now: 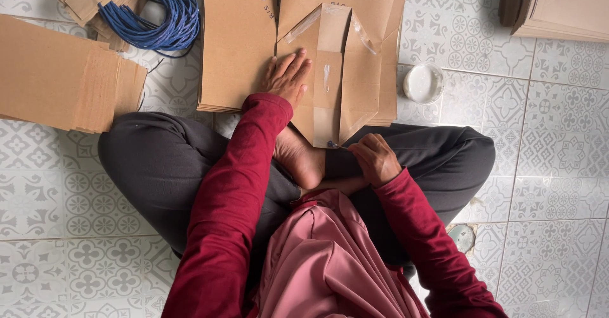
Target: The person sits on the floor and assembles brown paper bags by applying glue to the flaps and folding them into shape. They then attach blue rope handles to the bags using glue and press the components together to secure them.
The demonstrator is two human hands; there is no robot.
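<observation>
A half-folded brown paper bag (330, 70) lies on a stack of flat brown bags (238, 45) on the tiled floor; folded brown cardboard sheets (63, 77) sit to the left, more stacked top right (564, 7).

A brown paper bag (330, 70) lay flat on the stack, its bottom flaps folded open. White glue streaked its centre panel.

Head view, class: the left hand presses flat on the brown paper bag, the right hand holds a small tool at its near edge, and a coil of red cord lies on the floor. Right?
Not quite: in the head view the cord is blue, not red. The left hand does press the bag, and the right hand holds the tool.
</observation>
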